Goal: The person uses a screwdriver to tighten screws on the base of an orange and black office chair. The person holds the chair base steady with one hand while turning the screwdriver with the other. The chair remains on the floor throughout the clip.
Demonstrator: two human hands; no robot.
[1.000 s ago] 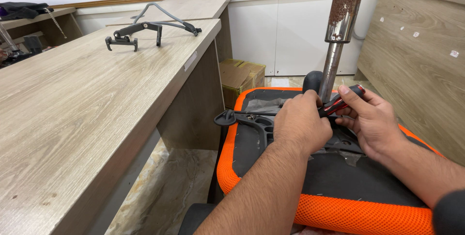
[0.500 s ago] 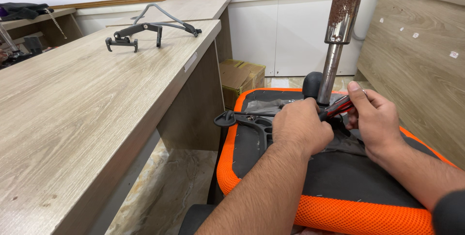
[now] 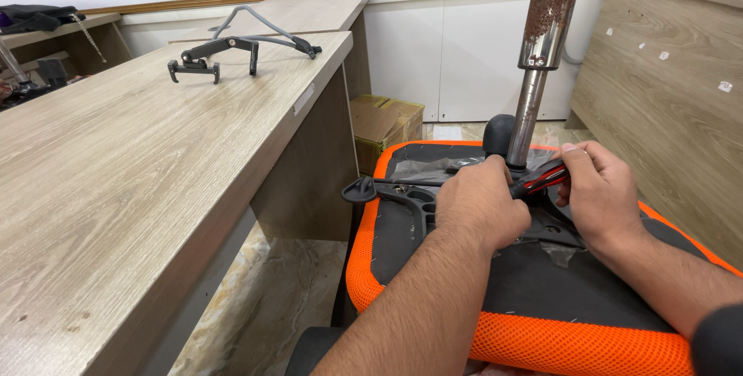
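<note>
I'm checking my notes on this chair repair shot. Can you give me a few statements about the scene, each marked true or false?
1. The right hand holds a red-and-black-handled tool. True.
2. The chair seat is edged in blue mesh. False: the mesh is orange.
3. The metal column is clean and shiny throughout. False: its upper part is rust-speckled.
4. A black bracket lies on the wooden desk. True.
5. The left hand rests on the desk. False: it is over the seat's underside.

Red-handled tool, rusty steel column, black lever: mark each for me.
Red-handled tool [image 3: 539, 179], head view, on its handle between the hands.
Rusty steel column [image 3: 548, 12], head view, on its upper rusted sleeve.
Black lever [image 3: 359, 189], head view, on its looped end.
</note>
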